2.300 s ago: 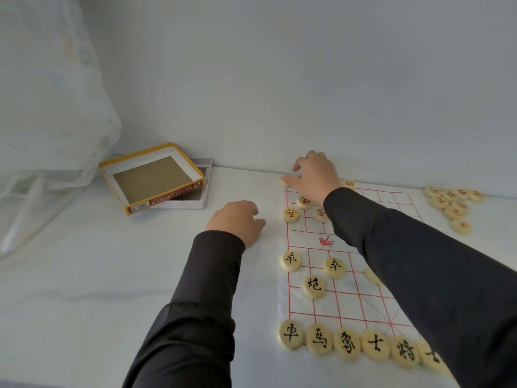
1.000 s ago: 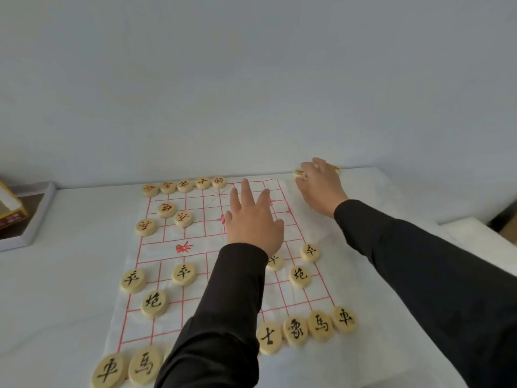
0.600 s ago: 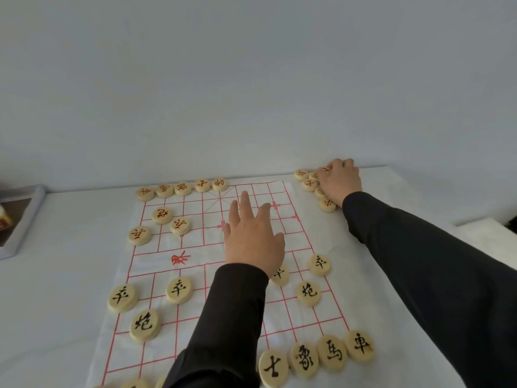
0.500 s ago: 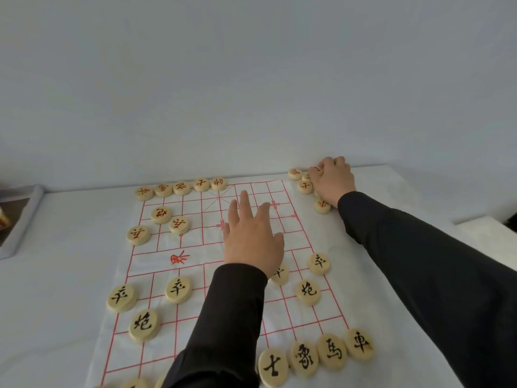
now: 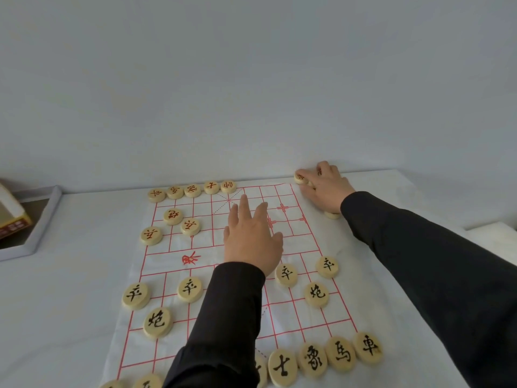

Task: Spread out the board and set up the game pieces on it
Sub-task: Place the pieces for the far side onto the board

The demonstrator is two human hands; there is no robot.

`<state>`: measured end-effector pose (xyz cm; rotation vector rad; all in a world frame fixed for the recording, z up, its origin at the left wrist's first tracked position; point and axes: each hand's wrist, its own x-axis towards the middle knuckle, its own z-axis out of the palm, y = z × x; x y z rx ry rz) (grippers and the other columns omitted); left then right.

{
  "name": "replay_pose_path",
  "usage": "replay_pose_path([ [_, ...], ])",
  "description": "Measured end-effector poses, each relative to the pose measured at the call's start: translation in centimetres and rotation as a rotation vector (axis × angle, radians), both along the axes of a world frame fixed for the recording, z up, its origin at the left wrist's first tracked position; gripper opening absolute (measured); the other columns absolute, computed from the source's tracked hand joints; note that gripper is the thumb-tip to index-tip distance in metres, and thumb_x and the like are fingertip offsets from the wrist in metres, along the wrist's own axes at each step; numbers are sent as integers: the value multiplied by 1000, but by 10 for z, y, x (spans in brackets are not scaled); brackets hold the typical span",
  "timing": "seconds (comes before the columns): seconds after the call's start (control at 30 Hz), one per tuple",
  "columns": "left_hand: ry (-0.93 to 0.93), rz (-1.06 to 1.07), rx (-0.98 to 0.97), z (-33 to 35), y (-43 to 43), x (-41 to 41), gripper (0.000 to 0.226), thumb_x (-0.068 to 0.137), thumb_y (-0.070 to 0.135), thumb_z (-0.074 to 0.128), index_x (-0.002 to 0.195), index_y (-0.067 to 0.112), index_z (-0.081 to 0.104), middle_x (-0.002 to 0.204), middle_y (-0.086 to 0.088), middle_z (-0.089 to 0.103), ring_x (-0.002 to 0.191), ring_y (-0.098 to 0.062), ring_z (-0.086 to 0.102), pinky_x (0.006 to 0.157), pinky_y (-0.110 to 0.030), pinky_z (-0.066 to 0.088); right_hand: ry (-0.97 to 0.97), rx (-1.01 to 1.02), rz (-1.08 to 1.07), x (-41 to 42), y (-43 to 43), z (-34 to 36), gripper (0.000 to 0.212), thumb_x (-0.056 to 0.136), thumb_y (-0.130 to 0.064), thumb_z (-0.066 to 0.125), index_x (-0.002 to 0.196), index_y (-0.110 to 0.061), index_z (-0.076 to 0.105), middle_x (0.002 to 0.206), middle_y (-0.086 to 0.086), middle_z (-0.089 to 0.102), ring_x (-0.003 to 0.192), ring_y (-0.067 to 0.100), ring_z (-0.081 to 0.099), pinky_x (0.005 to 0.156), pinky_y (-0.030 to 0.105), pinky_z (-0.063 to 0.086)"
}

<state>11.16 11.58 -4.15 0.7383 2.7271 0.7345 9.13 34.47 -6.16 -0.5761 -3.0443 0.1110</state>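
The board [image 5: 293, 317] is a white sheet with a red grid, lying flat on the table. Black-lettered pieces [image 5: 312, 359] line its near edge, and more stand on the near half. Red-lettered pieces [image 5: 193, 190] form a partial row on the left of the far edge, with three more [image 5: 173, 216] below them. My left hand [image 5: 251, 239] lies flat on the middle of the board, fingers straight. My right hand [image 5: 327, 186] is off the board's far right corner, fingers curled over loose red pieces [image 5: 300, 177]. Another loose piece [image 5: 332, 215] peeks out under the wrist.
A white box tray [image 5: 42, 219] with a yellow-edged lid [image 5: 11, 219] sits at the left edge of the table. A plain wall rises right behind the board. The table's right edge [image 5: 447, 219] lies past my right arm.
My right hand left the board's far left corner and went to the loose pile at the right, where it has drawn pieces under its fingers. My left hand came onto the board and stays flat.
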Motion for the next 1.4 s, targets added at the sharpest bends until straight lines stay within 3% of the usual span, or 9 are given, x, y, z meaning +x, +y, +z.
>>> replay_pose_path([
  [0.13, -6, -9, -12, 1, -1, 1, 64, 94, 34, 48, 148, 27, 14, 157, -1, -6, 144, -25, -5, 117, -44, 15, -7, 4, 26, 5, 1, 2, 35, 99, -36, 29, 134, -37, 33, 129, 7, 32, 120, 27, 34, 89, 39, 41],
  [0.33, -21, -26, -43, 1, -6, -1, 64, 94, 35, 48, 148, 25, 14, 157, -2, -2, 144, -25, -4, 117, -44, 15, -3, 62, -47, 22, -3, 1, 37, 100, -38, 23, 134, -30, 38, 132, 8, 39, 118, 28, 42, 94, 43, 40],
  [0.43, -34, -42, -62, 1, -7, -3, 64, 94, 36, 48, 148, 26, 13, 157, -2, 0, 145, -26, -3, 117, -44, 14, 10, 155, -61, 23, -9, 7, 41, 101, -38, 21, 133, -25, 44, 138, 7, 41, 127, 28, 36, 102, 46, 31],
  [0.57, -55, -62, -72, 2, -6, -3, 65, 94, 36, 48, 148, 26, 14, 157, -2, 2, 145, -25, -2, 117, -44, 14, -86, 133, 135, 12, -32, 16, 45, 103, -36, 20, 145, -24, 32, 157, -1, 20, 145, 21, 8, 117, 47, 5],
  [0.73, -56, -73, -96, 1, -7, -3, 65, 94, 37, 49, 148, 25, 15, 157, -3, 3, 145, -26, 0, 117, -44, 14, -112, 58, 193, 15, -49, 11, 44, 103, -32, 20, 142, -24, 39, 152, -6, 31, 146, 14, 8, 116, 43, -5],
  [0.83, -49, -82, -139, -1, -6, -1, 63, 94, 38, 48, 147, 26, 17, 157, -2, 4, 144, -27, -1, 115, -47, 13, 10, -58, 99, 10, -47, 12, 37, 101, -26, 32, 131, -20, 52, 144, 1, 45, 141, 19, 24, 117, 41, 6],
  [0.97, -51, -98, -178, 1, -6, 0, 61, 95, 40, 45, 147, 27, 17, 157, 1, 5, 144, -27, -2, 114, -52, 8, 63, -121, 8, -9, -46, 16, 39, 96, -27, 46, 134, -17, 47, 131, 8, 54, 123, 26, 45, 106, 38, 35],
  [1.23, -85, -25, -171, 0, -12, -12, 57, 96, 41, 40, 147, 28, 18, 156, 4, 17, 145, -25, 1, 113, -54, 4, -52, 35, -63, -42, -44, 16, 27, 92, -15, 48, 117, -12, 59, 119, 7, 59, 114, 26, 48, 96, 36, 40],
  [1.4, -89, -44, -141, 2, -11, -9, 55, 97, 40, 40, 147, 28, 19, 155, 4, 20, 145, -25, 0, 114, -53, 3, 69, -239, -105, -45, -42, 21, 13, 85, -3, 53, 93, -11, 61, 101, 6, 61, 100, 24, 55, 84, 30, 48],
])
